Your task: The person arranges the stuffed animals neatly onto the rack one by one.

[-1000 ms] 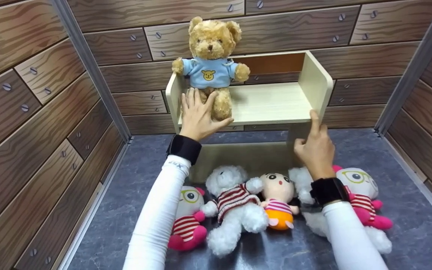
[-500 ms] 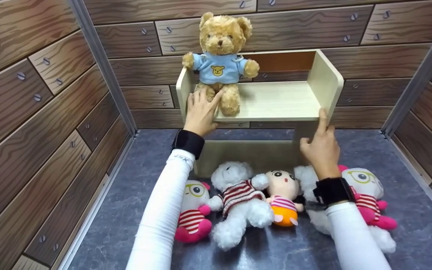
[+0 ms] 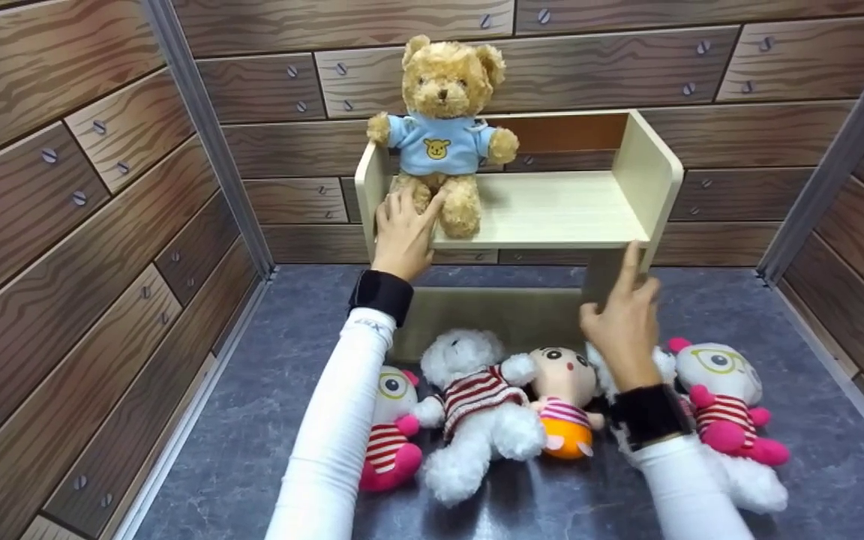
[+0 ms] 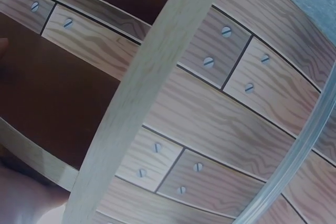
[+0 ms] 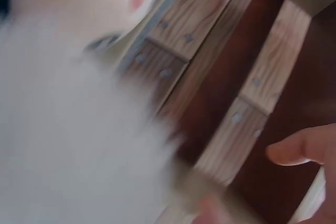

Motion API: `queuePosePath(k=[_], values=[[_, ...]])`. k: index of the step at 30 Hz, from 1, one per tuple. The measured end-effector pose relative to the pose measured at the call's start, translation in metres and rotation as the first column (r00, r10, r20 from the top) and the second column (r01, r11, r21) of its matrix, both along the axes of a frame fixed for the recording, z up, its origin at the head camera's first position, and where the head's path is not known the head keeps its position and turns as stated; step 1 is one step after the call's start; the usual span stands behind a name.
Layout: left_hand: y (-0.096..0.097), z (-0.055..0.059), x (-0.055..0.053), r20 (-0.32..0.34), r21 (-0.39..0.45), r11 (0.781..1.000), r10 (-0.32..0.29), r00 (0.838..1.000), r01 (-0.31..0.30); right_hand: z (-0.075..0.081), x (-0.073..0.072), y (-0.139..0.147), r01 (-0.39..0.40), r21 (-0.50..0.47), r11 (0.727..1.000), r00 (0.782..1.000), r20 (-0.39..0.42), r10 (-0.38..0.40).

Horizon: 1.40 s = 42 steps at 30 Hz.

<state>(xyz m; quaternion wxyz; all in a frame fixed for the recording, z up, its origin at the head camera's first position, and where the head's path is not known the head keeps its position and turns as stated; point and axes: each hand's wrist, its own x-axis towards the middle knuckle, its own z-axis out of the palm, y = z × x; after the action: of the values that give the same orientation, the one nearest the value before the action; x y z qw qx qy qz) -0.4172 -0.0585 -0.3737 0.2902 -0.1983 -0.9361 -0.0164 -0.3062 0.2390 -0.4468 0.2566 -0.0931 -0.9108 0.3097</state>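
A tan teddy bear (image 3: 443, 142) in a light blue hoodie sits upright at the left end of a pale wooden shelf (image 3: 552, 210). My left hand (image 3: 404, 236) rests at the shelf's front left, its fingers over one of the bear's legs. In the left wrist view, only part of the left hand (image 4: 26, 198) shows beside the shelf's side panel. My right hand (image 3: 625, 319) is below the shelf's right end, index finger pointing up near the front edge; whether it touches cannot be told. Nothing is held in it.
Along the floor lie a pink plush (image 3: 391, 420) at left, a white plush (image 3: 488, 412) in a striped sweater, a round-headed doll (image 3: 563, 397), another white plush (image 3: 758, 480), and a pink plush with glasses (image 3: 728, 390). Wood-patterned walls (image 3: 102, 225) enclose the space.
My left hand has shifted left on the bear's leg, its thumb drawn in. The right hand has moved down along the shelf's right front corner. The bear stays seated.
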Motion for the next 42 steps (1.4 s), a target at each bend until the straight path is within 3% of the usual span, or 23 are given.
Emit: queuePosePath(k=[4, 7, 9, 13, 14, 16, 18, 20, 26, 28, 30, 33, 36, 40, 42], values=[[-0.004, 0.000, 0.000, -0.015, -0.018, 1.000, 0.023, 1.000, -0.023, -0.003, 0.013, -0.037, -0.098, 0.040, 0.994, 0.995, -0.013, 0.099], [-0.004, 0.000, 0.001, -0.014, -0.029, 0.999, 0.026, 1.000, -0.026, -0.006, 0.026, -0.068, -0.255, 0.115, 0.960, 0.966, -0.015, 0.258], [-0.003, 0.001, 0.001, -0.010, -0.028, 0.999, 0.018, 1.000, -0.018, -0.012, 0.035, -0.088, -0.391, 0.170, 0.905, 0.919, 0.022, 0.393], [0.001, 0.002, 0.001, -0.011, -0.027, 0.999, 0.018, 1.000, -0.018, -0.035, 0.051, -0.119, -0.614, 0.195, 0.765, 0.790, 0.160, 0.592], [0.001, 0.002, 0.001, -0.010, -0.028, 0.999, 0.022, 1.000, -0.023, -0.042, 0.055, -0.125, -0.642, 0.192, 0.742, 0.766, 0.200, 0.611], [0.001, 0.002, 0.001, -0.006, -0.031, 0.999, 0.032, 0.999, -0.032, -0.055, 0.062, -0.133, -0.662, 0.195, 0.723, 0.747, 0.249, 0.617], [0.001, 0.002, 0.001, -0.006, -0.034, 0.999, 0.035, 0.999, -0.035, -0.067, 0.068, -0.138, -0.647, 0.222, 0.730, 0.760, 0.263, 0.594], [0.002, 0.001, 0.001, -0.011, -0.037, 0.999, 0.034, 0.999, -0.035, -0.075, 0.072, -0.142, -0.608, 0.245, 0.755, 0.792, 0.253, 0.555], [0.001, 0.001, 0.001, -0.024, -0.046, 0.998, 0.035, 0.999, -0.036, -0.086, 0.072, -0.149, -0.418, 0.255, 0.872, 0.904, 0.211, 0.372], [0.001, 0.001, 0.002, -0.017, -0.051, 0.998, 0.039, 0.999, -0.040, -0.089, 0.071, -0.149, -0.362, 0.245, 0.899, 0.926, 0.204, 0.317], [0.002, 0.000, 0.002, -0.011, -0.051, 0.998, 0.038, 0.999, -0.039, -0.089, 0.070, -0.145, -0.326, 0.205, 0.923, 0.935, 0.211, 0.284], [0.003, 0.001, 0.002, -0.007, -0.046, 0.998, 0.035, 0.999, -0.035, -0.085, 0.065, -0.135, -0.313, 0.096, 0.945, 0.922, 0.270, 0.278], [0.002, 0.002, 0.001, -0.008, -0.036, 0.999, 0.032, 0.999, -0.033, -0.077, 0.059, -0.123, -0.302, 0.008, 0.953, 0.878, 0.392, 0.275], [0.001, 0.001, 0.001, -0.018, -0.029, 0.999, 0.032, 0.999, -0.032, -0.075, 0.058, -0.118, -0.299, 0.028, 0.954, 0.818, 0.522, 0.241], [0.000, 0.001, 0.001, -0.023, -0.029, 0.999, 0.030, 0.999, -0.030, -0.077, 0.060, -0.119, -0.304, 0.070, 0.950, 0.808, 0.547, 0.218]])
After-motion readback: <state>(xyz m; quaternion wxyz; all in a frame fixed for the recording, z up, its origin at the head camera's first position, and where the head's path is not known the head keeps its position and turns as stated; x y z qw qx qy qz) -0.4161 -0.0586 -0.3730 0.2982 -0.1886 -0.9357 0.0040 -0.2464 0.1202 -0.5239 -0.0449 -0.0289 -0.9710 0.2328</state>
